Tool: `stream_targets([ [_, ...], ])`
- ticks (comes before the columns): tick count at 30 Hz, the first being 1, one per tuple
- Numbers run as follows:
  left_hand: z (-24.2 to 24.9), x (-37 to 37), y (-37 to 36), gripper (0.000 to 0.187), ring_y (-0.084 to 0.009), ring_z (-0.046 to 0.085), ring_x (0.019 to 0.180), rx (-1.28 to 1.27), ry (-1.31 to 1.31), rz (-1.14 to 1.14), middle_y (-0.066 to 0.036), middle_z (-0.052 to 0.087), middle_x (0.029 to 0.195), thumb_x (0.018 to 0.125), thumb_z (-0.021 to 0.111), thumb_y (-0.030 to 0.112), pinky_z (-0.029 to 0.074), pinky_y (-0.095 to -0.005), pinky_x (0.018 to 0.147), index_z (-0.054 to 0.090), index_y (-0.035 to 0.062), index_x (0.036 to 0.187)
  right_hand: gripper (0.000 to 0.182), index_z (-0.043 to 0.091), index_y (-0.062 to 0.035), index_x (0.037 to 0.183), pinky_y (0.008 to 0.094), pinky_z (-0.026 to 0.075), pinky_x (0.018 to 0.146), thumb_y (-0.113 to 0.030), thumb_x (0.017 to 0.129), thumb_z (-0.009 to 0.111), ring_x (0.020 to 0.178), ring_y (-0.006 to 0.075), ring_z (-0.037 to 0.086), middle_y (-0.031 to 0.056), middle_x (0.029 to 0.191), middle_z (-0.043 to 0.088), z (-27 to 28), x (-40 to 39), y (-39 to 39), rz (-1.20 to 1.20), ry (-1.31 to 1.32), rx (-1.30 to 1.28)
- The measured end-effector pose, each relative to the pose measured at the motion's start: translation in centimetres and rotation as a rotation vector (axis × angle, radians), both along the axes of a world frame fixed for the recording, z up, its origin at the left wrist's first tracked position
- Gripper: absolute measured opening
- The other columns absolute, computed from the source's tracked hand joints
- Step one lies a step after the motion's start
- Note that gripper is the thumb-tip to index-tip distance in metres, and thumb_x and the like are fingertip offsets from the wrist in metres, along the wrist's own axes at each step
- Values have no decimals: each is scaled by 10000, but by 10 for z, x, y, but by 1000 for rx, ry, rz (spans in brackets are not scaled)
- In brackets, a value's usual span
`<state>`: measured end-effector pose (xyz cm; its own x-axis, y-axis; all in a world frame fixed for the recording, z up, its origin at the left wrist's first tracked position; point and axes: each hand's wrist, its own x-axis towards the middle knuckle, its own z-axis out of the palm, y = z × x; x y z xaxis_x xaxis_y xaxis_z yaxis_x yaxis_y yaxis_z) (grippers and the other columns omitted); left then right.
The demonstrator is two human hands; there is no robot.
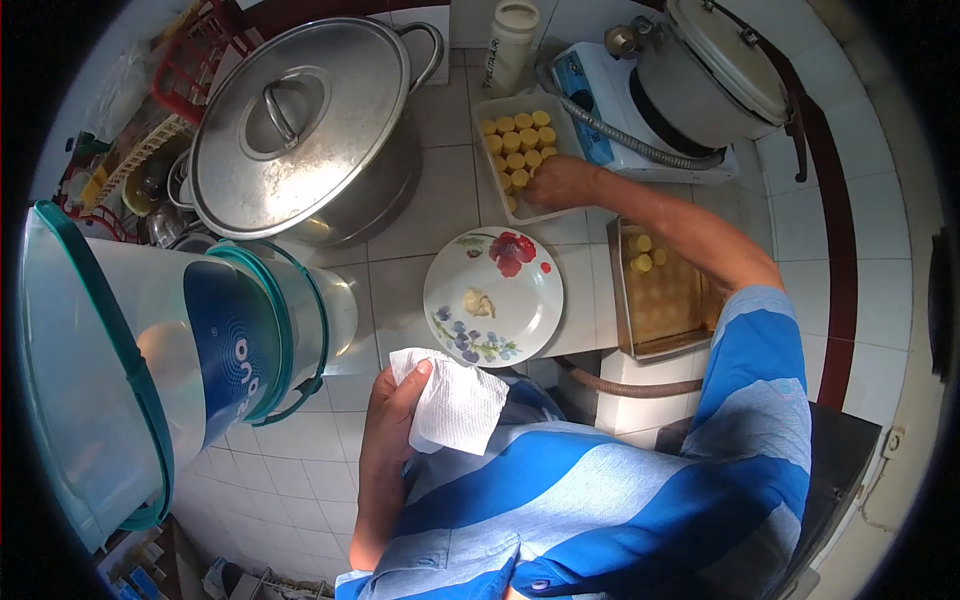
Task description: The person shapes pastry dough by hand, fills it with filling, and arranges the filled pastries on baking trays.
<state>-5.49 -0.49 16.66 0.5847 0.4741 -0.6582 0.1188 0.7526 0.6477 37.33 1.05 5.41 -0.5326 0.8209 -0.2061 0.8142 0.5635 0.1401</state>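
My left hand (392, 408) pinches a white paper napkin (458, 405) between thumb and fingers, near the counter's front edge. My right hand (562, 184) reaches into a white plastic box (572, 232) at its right side. Inside, short yellow cylindrical pieces (515, 140) stand in rows. The fingers of this hand are curled down among the pieces, and what they hold is hidden. Between my hands lies a white floral plate (540, 310) with a small pale lump (479, 302) on it. Right of the plate, a metal tray (618, 290) contains a few more yellow pieces (641, 253).
A large lidded steel pot (290, 130) fills the back left. Clear plastic buckets (120, 370) with teal rims stand at the left. A pressure cooker (700, 70) sits on a stove (610, 120) at the back right, beside a hose and a pale bottle (510, 50).
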Motion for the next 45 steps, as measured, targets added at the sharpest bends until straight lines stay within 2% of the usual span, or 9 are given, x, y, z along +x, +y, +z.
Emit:
stream_targets([
  [7, -4, 1, -1, 228, -153, 704, 813, -2, -52, 33, -110, 710, 953, 990, 568, 179, 569, -288, 710, 621, -8, 1109, 77, 664, -96, 835, 407, 578, 628, -118, 773, 625, 722, 286, 713, 91, 743, 688, -9, 2, 1, 75, 46, 66],
  [22, -5, -7, -5, 297, -189, 687, 816, 26, 36, 8, -115, 674, 961, 926, 581, 229, 550, -316, 715, 611, -4, 1108, 161, 663, -133, 929, 410, 580, 684, -99, 776, 628, 803, 294, 711, 76, 811, 693, 0, -3, 2, 10, 39, -35],
  [25, -5, -7, -4, 253, -163, 709, 808, 13, -40, 22, -115, 711, 944, 980, 588, 203, 573, -293, 712, 624, -17, 1098, 233, 664, -120, 1007, 418, 566, 715, -121, 775, 662, 843, 310, 699, 90, 859, 693, 33, -6, -1, -138, 150, -112],
  [30, -1, -3, -3, 256, -169, 715, 830, 37, -15, -1, -117, 714, 953, 982, 587, 205, 579, -295, 728, 624, -20, 1098, 327, 647, -39, 1076, 358, 547, 741, -145, 782, 743, 889, 279, 669, 118, 1019, 654, 92, -35, -18, -488, 647, 165],
  [33, 1, -1, -1, 256, -170, 715, 832, 54, 8, 3, -118, 714, 965, 987, 581, 200, 580, -297, 731, 620, -23, 1106, 324, 643, -28, 1098, 335, 543, 773, -94, 789, 716, 901, 274, 657, 111, 1004, 656, 101, -77, -42, -670, 1036, -60],
  [35, -7, -1, -2, 249, -170, 715, 832, 37, -18, 15, -118, 713, 969, 989, 576, 190, 580, -297, 729, 617, -22, 1112, 345, 640, -22, 1108, 344, 544, 815, -61, 771, 700, 960, 275, 655, 126, 1018, 659, 96, -108, -56, -818, 1014, -362],
  [38, -6, 4, -2, 234, -168, 714, 832, 8, -61, 5, -116, 711, 975, 994, 565, 172, 578, -298, 726, 613, -19, 1120, 338, 645, -20, 1100, 360, 547, 820, -50, 768, 704, 971, 291, 656, 139, 1035, 664, 9, -129, -72, -633, 857, -168],
  [40, -5, 7, -2, 227, -167, 713, 831, 0, -78, -14, -116, 711, 977, 997, 558, 164, 577, -298, 724, 612, -17, 1122, 251, 634, -12, 964, 391, 511, 857, 4, 717, 674, 961, 378, 629, 198, 967, 626, -22, -141, -75, -540, 752, 100],
  [45, -4, 6, 1, 215, -165, 712, 834, 1, -91, 10, -114, 710, 975, 1004, 546, 153, 572, -295, 724, 614, -16, 1118, 295, 644, -32, 1096, 376, 530, 833, -51, 806, 693, 945, 320, 653, 153, 1010, 673, 60, -124, -76, -614, 882, 9],
])
